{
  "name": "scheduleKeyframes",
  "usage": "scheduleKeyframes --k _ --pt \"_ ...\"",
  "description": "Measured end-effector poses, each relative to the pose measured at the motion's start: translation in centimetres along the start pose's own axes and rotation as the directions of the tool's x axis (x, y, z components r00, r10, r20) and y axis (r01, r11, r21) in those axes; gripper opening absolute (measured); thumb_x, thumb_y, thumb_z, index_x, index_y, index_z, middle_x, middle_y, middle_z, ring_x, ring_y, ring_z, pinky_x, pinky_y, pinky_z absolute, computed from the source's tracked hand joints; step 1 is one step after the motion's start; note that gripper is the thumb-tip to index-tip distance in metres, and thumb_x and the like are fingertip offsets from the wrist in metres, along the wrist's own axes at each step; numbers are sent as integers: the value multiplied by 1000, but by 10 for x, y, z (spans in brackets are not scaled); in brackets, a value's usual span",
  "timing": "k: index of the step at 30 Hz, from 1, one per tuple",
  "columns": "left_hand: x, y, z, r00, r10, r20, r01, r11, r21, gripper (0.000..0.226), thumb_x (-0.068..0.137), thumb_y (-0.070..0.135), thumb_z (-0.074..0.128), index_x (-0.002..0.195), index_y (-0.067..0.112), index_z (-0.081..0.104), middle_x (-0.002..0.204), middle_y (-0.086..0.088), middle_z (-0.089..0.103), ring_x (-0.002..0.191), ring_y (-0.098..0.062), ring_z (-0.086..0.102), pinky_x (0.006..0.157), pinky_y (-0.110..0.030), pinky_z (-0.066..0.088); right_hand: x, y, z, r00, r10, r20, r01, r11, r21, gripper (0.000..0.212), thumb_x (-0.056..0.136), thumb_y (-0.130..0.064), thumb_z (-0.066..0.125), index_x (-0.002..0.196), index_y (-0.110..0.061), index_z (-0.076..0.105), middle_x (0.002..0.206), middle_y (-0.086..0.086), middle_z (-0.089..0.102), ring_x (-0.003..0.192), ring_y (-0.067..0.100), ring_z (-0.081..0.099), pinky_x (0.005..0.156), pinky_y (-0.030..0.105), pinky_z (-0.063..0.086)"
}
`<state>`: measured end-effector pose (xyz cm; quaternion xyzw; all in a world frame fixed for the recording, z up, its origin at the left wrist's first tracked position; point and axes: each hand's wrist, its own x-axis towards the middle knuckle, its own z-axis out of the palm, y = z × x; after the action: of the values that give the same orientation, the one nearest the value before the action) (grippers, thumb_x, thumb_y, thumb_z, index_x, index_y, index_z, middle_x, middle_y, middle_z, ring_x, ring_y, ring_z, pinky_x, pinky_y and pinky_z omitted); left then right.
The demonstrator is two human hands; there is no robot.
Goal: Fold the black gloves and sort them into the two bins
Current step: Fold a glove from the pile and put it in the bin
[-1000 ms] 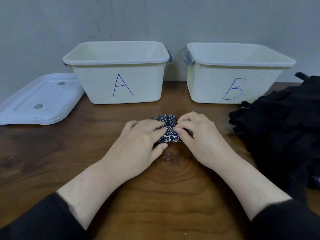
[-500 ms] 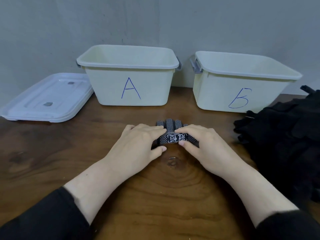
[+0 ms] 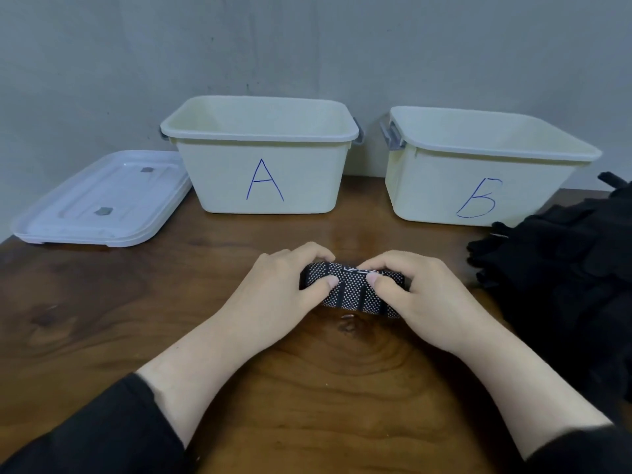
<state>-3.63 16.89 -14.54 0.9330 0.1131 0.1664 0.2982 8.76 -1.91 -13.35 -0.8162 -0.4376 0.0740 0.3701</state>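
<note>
Folded glove: black knit glove with white grip dots, folded into a short thick bundle, lying on the brown wooden table at about mid-width, between the near edge and the two bins; white printing shows on its top fold.
Left hand: gripping the left end of the bundle, fingers curled over its far side, thumb pressed on the near face; a black sleeve covers the forearm near the table's front edge.
Right hand: gripping the right end of the same bundle, fingers curled over the top, thumb on the near face just beside the left thumb; black sleeve likewise.
Glove pile: loose heap of black gloves along the right edge of the table, just right of the right hand, apart from the bundle; it runs out of view on the right.
Lid: flat white plastic lid with rounded corners, lying at the far-left corner of the table, just beside bin A.
Bin A: cream rectangular plastic bin with a blue letter A on its front, upright at the far edge, left of centre; its inside is only partly seen.
Bin B: matching cream bin with a blue letter B, at the far edge to the right, apart from bin A, its right front corner near the glove pile.
</note>
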Motion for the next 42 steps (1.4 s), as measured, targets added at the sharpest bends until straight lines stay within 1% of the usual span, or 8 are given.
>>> scheduleKeyframes --k 5,10,15,19,24,33,38,42 --pt "4 1 2 994 42 -102 -36 997 66 20 90 41 67 108 34 62 107 16 52 94 -2 48 94 -39 44 3 2 2 996 34 82 -24 992 -122 22 103 -31 53 112 -35 73 108 -23 66 107 -3 58 93 17 43" --pt "6 -9 0 999 48 -6 -47 988 147 21 95 45 59 106 33 71 105 17 55 102 -7 48 99 -39 35 12 -15 0 975 114 191 -77 978 -192 26 100 -31 59 124 -34 67 116 -19 67 106 -1 60 94 18 44" --pt "6 -11 0 997 66 43 -70 990 126 26 99 39 52 116 34 72 107 18 56 105 -6 47 101 -33 31 44 -32 -13 885 242 397 -144 955 -259 33 88 -21 69 121 -25 71 109 -13 73 96 2 67 91 21 52" --pt "6 -10 -2 991 88 99 -96 992 84 32 98 28 49 123 36 68 112 20 56 108 -5 44 99 -26 23 64 -41 -14 806 304 508 -100 916 -389 38 83 -21 68 120 -28 70 100 -13 74 96 10 69 94 37 56" --pt "6 -15 -6 985 140 103 -149 985 86 34 98 29 49 128 35 65 119 22 59 113 -4 43 101 -27 23 75 -46 -12 750 344 565 -110 907 -406 35 82 -19 72 116 -26 70 100 -9 76 97 12 70 97 38 54" --pt "4 -47 -45 899 104 -425 -88 994 58 42 90 30 41 120 20 70 120 7 67 115 -9 52 95 -21 28 70 -45 -32 806 325 495 -391 920 32 37 68 -14 74 105 -14 76 106 11 77 100 29 71 101 47 49" --pt "14 -55 -82 852 47 -521 2 996 93 45 90 28 43 133 21 59 132 6 60 124 -12 47 104 -23 23 86 -74 -64 862 259 436 -391 887 245 33 74 -5 73 107 -5 73 112 29 68 96 31 62 91 44 43" --pt "42 -66 -121 828 95 -553 8 983 182 45 89 27 43 127 16 64 132 0 61 124 -15 46 105 -27 22 133 -117 -94 919 230 319 -340 872 352 26 89 7 62 113 1 68 109 27 70 91 30 66 86 42 51"
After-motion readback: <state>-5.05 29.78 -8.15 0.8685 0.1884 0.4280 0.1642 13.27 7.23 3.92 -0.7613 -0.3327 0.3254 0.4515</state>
